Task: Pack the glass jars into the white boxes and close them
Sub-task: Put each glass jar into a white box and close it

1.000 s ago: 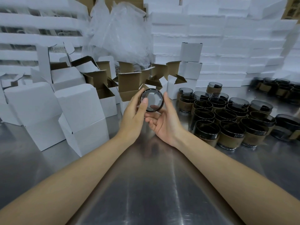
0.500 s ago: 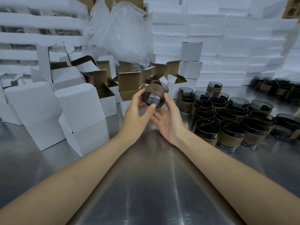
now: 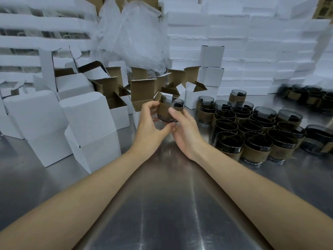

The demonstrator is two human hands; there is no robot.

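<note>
A dark glass jar (image 3: pixel 169 107) with a brown paper band hangs upright above the steel table, held between both hands. My left hand (image 3: pixel 150 126) grips its left side, thumb under the base. My right hand (image 3: pixel 183 130) holds its right side, thumb on the band. Several more banded jars (image 3: pixel 248 130) stand grouped on the right. Open white boxes (image 3: pixel 119 107) with brown insides sit just behind the held jar. Closed white boxes (image 3: pixel 90 123) stand at the left.
Stacked white foam trays (image 3: pixel 252 42) form a wall at the back. A clear plastic bag (image 3: pixel 133 37) lies behind the open boxes. Two closed boxes (image 3: pixel 212 67) are stacked at centre back. More jars (image 3: pixel 306 98) sit far right. The steel table (image 3: pixel 162 204) runs towards me.
The jar has turned in my hands from its mouth facing me, through a tilt, to standing upright. Both hands shifted their hold around it and lowered slightly.
</note>
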